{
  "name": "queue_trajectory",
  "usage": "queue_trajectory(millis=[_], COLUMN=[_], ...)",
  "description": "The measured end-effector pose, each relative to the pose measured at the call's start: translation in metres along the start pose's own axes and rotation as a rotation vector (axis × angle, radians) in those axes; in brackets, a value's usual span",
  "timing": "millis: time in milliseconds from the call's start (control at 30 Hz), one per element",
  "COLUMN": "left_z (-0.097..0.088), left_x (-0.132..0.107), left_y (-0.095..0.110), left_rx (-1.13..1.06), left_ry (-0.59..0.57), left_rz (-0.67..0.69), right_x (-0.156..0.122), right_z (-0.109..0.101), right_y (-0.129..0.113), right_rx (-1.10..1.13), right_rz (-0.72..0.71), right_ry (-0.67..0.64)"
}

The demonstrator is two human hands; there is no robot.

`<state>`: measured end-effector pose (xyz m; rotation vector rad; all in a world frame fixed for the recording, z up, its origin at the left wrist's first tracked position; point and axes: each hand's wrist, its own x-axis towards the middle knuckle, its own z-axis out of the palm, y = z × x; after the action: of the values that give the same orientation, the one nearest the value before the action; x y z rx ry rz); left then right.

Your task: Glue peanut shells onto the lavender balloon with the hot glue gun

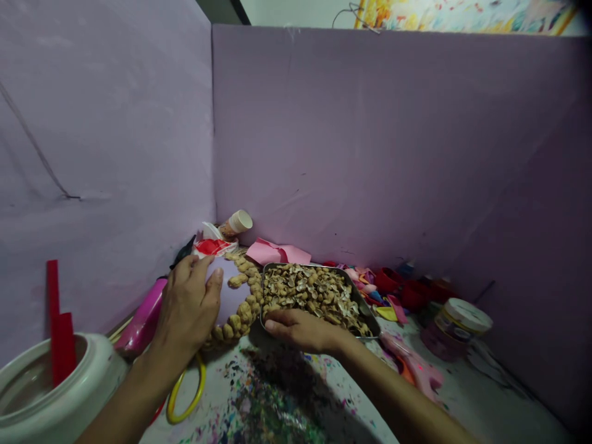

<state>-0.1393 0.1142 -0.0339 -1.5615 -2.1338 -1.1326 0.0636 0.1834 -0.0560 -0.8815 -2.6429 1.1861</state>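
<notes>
My left hand (pixel 192 302) lies over the left side of a smooth purple rounded thing (pixel 224 300), fingers stretched and thumb apart. Peanut shells (pixel 245 311) stand in a band around its right and front edge, with one shell (pixel 237 280) on the purple surface. To the right is a shallow metal tray (pixel 370 320) heaped with broken peanut shells (pixel 308 290). My right hand (pixel 298 328) is at the tray's front left edge, its thumb and fingers close together. Whatever may be between those fingertips is hidden.
A white pot (pixel 99 364) holding a red piece stands front left, near a magenta bottle (pixel 143 314) and a yellow ring (pixel 173 401). Stacked paper cups (pixel 237 223) and pink paper (pixel 277 251) lie behind. A pink glue gun (pixel 416 364) and a lidded jar (pixel 456 327) sit right.
</notes>
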Motion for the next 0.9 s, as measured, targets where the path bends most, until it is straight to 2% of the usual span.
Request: queue_trajectory(millis=[67, 167, 367, 567, 733, 900], left_z=[0.000, 0.000, -0.002, -0.003, -0.003, -0.003], left_x=[0.000, 0.000, 0.001, 0.000, 0.000, 0.000], left_y=[0.000, 0.000, 0.003, 0.004, 0.004, 0.004], left_rx=[-0.004, -0.004, -0.009, -0.001, -0.001, 0.000], left_ry=[0.001, -0.007, -0.019, -0.016, -0.017, -0.017], left_rz=[0.003, 0.000, -0.022, -0.019, -0.016, -0.011], right_x=[0.000, -0.002, -0.010, -0.027, -0.037, -0.031], right_z=[0.003, -0.002, -0.031, -0.057, -0.062, -0.060], right_y=[0.000, 0.005, 0.025, 0.031, 0.034, 0.038], right_rx=[0.037, 0.096, 0.256, 0.393, 0.335, 0.099], right_rz=[-0.006, 0.021, 0.114, 0.168, 0.221, 0.221], right_ry=[0.012, 0.103, 0.321, 0.441, 0.514, 0.609])
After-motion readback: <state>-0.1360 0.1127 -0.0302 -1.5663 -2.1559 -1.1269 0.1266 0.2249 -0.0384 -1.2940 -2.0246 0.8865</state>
